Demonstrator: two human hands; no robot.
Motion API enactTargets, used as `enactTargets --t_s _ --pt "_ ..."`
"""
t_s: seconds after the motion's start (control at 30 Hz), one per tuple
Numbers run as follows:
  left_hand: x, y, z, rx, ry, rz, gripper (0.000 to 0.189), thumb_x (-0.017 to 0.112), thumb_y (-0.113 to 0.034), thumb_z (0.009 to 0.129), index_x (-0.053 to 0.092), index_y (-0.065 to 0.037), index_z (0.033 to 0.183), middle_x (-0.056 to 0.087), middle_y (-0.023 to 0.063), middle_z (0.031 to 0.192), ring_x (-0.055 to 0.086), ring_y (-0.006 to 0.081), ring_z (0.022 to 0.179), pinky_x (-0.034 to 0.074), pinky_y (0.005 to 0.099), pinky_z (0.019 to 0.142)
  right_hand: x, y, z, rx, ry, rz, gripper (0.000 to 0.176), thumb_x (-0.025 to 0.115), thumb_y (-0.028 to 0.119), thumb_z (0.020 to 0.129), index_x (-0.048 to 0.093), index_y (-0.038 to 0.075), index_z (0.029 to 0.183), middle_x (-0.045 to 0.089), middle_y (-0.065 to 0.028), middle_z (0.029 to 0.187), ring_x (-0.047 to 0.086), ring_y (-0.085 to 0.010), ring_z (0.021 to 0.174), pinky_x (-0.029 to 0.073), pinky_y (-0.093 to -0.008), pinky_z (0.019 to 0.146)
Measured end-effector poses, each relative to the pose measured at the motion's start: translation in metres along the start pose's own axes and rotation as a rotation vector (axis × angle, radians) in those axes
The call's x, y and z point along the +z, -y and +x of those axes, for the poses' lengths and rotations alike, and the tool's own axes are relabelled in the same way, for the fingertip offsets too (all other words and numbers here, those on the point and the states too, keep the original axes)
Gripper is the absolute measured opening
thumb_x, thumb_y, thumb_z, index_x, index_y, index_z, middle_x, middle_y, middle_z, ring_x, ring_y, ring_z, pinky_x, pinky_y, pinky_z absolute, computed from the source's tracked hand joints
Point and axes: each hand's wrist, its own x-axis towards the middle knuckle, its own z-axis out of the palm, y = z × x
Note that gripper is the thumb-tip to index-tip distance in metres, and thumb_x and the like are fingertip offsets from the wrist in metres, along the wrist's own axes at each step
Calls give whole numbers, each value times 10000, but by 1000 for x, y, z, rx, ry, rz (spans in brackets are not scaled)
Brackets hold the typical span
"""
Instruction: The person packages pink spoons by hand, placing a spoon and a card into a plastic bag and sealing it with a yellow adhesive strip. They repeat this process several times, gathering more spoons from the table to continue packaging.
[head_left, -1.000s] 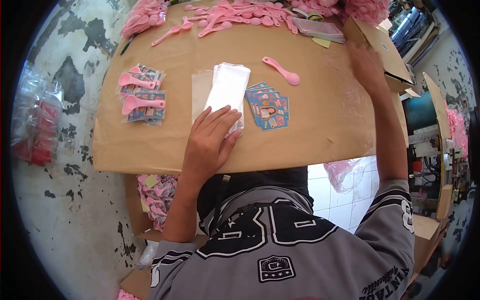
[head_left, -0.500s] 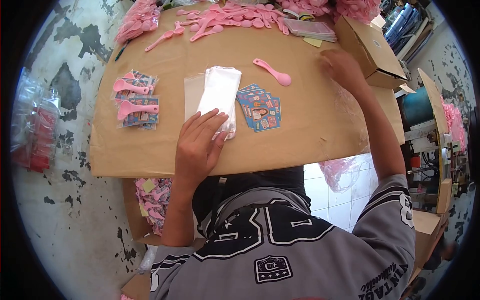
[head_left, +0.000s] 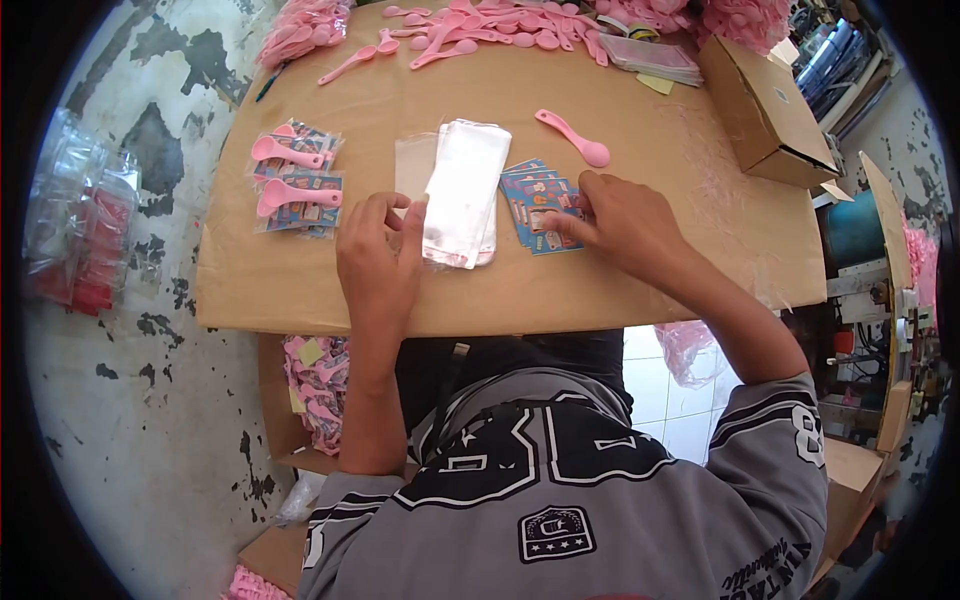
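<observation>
My left hand (head_left: 378,255) is at the left edge of a stack of clear plastic bags (head_left: 466,190), its fingers bent and apart, holding nothing I can see. My right hand (head_left: 630,222) reaches over a fanned pile of blue printed cards (head_left: 535,200), the thumb over the top card and the fingers apart from it. One pink spoon (head_left: 573,138) lies just beyond that hand. To the left, pink spoons packed with cards in clear bags (head_left: 300,195) lie in two overlapping groups.
Loose pink spoons (head_left: 480,30) are heaped along the far side of the brown-paper-covered table (head_left: 300,290). A cardboard box (head_left: 765,110) stands at the right, near a stack of clear packets (head_left: 650,60). Below the near edge sits a box of packed spoons (head_left: 318,390).
My right hand has come from beside the cardboard box to the cards. My left hand has slid off the top of the bags to their left edge. The view has shifted slightly.
</observation>
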Motion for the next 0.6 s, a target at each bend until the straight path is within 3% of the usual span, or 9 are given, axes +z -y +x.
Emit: enactTargets --t_s 0.07,0.17,0.33,0.43,0.6 --pt "4 3 7 -29 40 30 280 742 -277 987 689 -4 954 600 101 815 548 254 745 459 432 708 14 3 2 -30 -58 -23 624 740 657 878 639 55 1005 709 -145 874 702 -357 762 514 -456 660" --pt "5 -1 11 -36 83 101 349 753 -341 985 664 -7 930 583 99 799 563 265 760 458 434 702 15 1 3 -10 -61 95 591 774 606 878 627 53 1029 690 -140 863 690 -332 751 513 -447 666" --pt "0 6 21 -63 25 94 419 764 -405 970 662 1 984 584 117 817 579 287 794 471 438 741 7 -19 6 133 76 479 372 808 349 937 663 9 980 671 -103 816 645 -191 739 510 -376 692" --pt "2 16 19 -46 -16 183 426 766 -405 968 657 6 997 603 132 845 599 301 833 483 441 781 10 -21 -3 71 -93 743 256 758 226 984 697 -16 1041 691 -97 836 613 -127 755 502 -326 706" --pt "-1 25 14 -86 91 198 372 755 -342 980 650 15 969 636 160 896 633 335 873 502 458 815 -22 -8 -37 96 -111 771 227 694 185 1041 705 -17 1145 706 -64 896 606 -89 797 493 -287 722"
